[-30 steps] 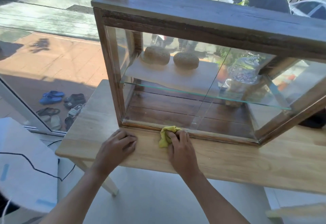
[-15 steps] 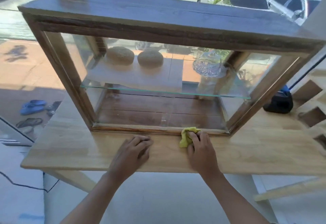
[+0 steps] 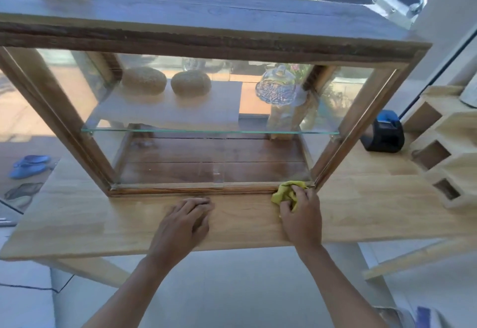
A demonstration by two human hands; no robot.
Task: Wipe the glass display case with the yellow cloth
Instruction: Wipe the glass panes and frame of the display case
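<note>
The glass display case (image 3: 206, 43) with a dark wooden frame stands on a light wooden table (image 3: 90, 214). My right hand (image 3: 302, 216) grips the crumpled yellow cloth (image 3: 285, 193) and presses it against the case's bottom front rail at its right corner. My left hand (image 3: 185, 221) rests palm down on the table in front of the case's middle, fingers loosely bent, holding nothing. Inside, a glass shelf carries two round loaves (image 3: 191, 82) on a board and a glass dome (image 3: 276, 87).
A black and blue device (image 3: 383, 134) sits on the table to the right of the case. A stepped wooden rack (image 3: 444, 152) stands at the far right. Blue sandals (image 3: 29, 165) lie on the floor beyond the window at left.
My right hand has slid the yellow cloth rightwards along the bottom rail to the right corner. My left hand has shifted right along the table as well.
</note>
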